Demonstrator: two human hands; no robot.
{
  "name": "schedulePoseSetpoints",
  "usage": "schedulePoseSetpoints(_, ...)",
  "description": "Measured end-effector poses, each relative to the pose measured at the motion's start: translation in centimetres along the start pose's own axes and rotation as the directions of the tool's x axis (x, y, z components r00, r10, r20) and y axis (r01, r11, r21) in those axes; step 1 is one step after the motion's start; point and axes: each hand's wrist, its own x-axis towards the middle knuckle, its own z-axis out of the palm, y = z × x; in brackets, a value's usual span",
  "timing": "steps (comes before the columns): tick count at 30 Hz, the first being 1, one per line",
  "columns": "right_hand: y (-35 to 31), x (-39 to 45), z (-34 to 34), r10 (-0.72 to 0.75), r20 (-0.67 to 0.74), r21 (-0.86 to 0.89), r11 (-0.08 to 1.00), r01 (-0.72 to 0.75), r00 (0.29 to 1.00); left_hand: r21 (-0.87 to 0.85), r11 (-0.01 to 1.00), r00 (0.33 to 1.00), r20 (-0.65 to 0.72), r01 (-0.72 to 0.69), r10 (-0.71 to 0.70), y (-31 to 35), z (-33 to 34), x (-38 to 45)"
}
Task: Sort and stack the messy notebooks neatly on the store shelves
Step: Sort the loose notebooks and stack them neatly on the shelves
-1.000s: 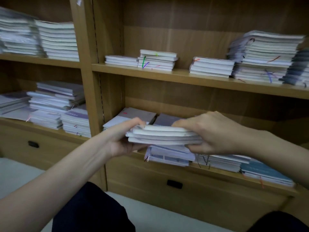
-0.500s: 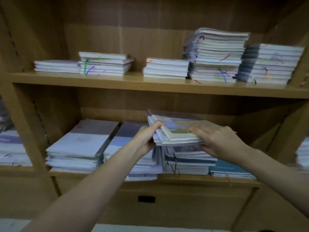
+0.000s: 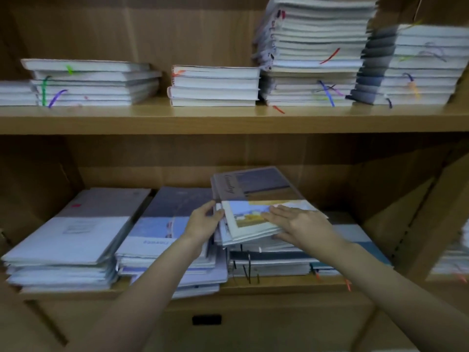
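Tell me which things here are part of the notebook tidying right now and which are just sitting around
In the job:
left hand holding the bundle's left edge
right hand flat on top
notebook bundle
middle pile under it
lower shelf

Just sitting:
upper shelf stacks
left lower pile
drawer handle

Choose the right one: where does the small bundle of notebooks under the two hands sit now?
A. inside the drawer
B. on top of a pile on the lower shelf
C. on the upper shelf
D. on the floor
B: the bundle of notebooks lies on a pile on the lower shelf, with the left hand at its left edge and the right hand on top.
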Motion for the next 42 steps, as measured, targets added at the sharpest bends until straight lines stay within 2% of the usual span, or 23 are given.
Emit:
schedulePoseSetpoints(1,-0.1,0.5,-0.4,-0.005,-0.036,0.006,1.000,0.005,0.999,-0.164,0.984,0.997,0.041,0.075,-0.069,-0.1,-0.3,0.1)
schedulePoseSetpoints(3,-0.4,1.7,-1.4,0.040,-0.091,-0.009,0.999,-0.041,0.995,-0.311,0.934,0.983,0.111,0.173,-0.145,0.2,-1.0,0.4)
schedulePoseSetpoints(6,-1.8,4.0,-2.1,0.129,-0.150,0.058,0.991,-0.122,0.980,-0.360,0.915,0.982,0.110,0.183,-0.153,1.6,-2.8,0.7)
schedulePoseSetpoints(10,-5.3,6.6,-1.1,0.073,-0.177,0.059,0.996,-0.064,0.982,-0.396,0.905,0.977,0.195,0.155,-0.082,1.8,-7.3,0.4)
schedulePoseSetpoints(13,-9.3,8.8,1.1,0.041,-0.169,0.083,0.996,-0.027,0.985,-0.512,0.849,0.991,0.106,0.129,-0.086,0.0,-10.9,-0.2)
schedulePoseSetpoints(15,-12.3,10.7,2.2,0.042,-0.081,0.104,0.994,-0.033,0.996,-0.601,0.793,0.994,0.027,0.101,-0.106,-1.3,-13.5,-0.4)
schedulePoseSetpoints(18,-14.7,12.8,2.9,-0.030,0.243,0.196,0.980,-0.019,0.970,-0.575,0.814,0.991,-0.032,0.088,-0.129,-3.0,-16.4,0.4)
schedulePoseSetpoints(20,-13.5,12.9,2.3,0.033,0.399,0.250,0.958,-0.143,0.917,-0.479,0.869,0.986,-0.045,0.121,-0.162,-3.8,-17.8,1.1)
schedulePoseSetpoints(22,-11.1,11.6,1.8,0.211,0.539,0.168,0.922,-0.350,0.815,-0.379,0.906,0.972,-0.060,0.187,-0.226,-4.4,-18.6,1.7)
schedulePoseSetpoints(24,-9.0,9.7,1.6,0.334,0.680,0.138,0.817,-0.560,0.653,-0.323,0.920,0.960,-0.093,0.221,-0.264,-4.9,-19.0,2.2)
schedulePoseSetpoints(25,-8.7,9.3,1.6,0.359,0.710,0.179,0.740,-0.648,0.606,-0.310,0.921,0.955,-0.100,0.236,-0.279,-5.2,-19.0,2.5)
schedulePoseSetpoints(27,-8.7,10.1,2.1,0.462,0.673,0.251,0.591,-0.767,0.577,-0.284,0.923,0.955,-0.066,0.258,-0.288,-5.5,-19.0,2.9)
schedulePoseSetpoints(28,-8.8,11.0,2.4,0.527,0.662,0.270,0.494,-0.826,0.532,-0.281,0.921,0.955,-0.040,0.270,-0.292,-5.6,-19.0,3.0)
schedulePoseSetpoints(30,-8.8,12.5,2.6,0.615,0.677,0.338,0.230,-0.913,0.406,-0.283,0.918,0.955,-0.025,0.277,-0.296,-5.5,-19.0,2.9)
schedulePoseSetpoints(31,-8.5,12.9,2.7,0.643,0.676,0.386,0.107,-0.916,0.360,-0.282,0.918,0.954,-0.029,0.279,-0.299,-5.4,-19.1,2.8)
schedulePoseSetpoints(32,-8.4,13.2,2.7,0.658,0.674,0.420,0.033,-0.907,0.336,-0.270,0.922,0.955,-0.031,0.277,-0.295,-5.3,-19.2,2.9)
schedulePoseSetpoints(38,-12.1,13.6,4.6,0.646,0.670,0.439,0.055,-0.897,0.367,-0.206,0.950,0.967,-0.059,0.233,-0.250,-5.2,-21.4,2.9)
schedulePoseSetpoints(42,-14.5,14.5,5.8,0.598,0.735,0.453,-0.082,-0.888,0.320,-0.089,0.986,0.985,-0.087,0.141,-0.149,-4.9,-22.3,2.7)
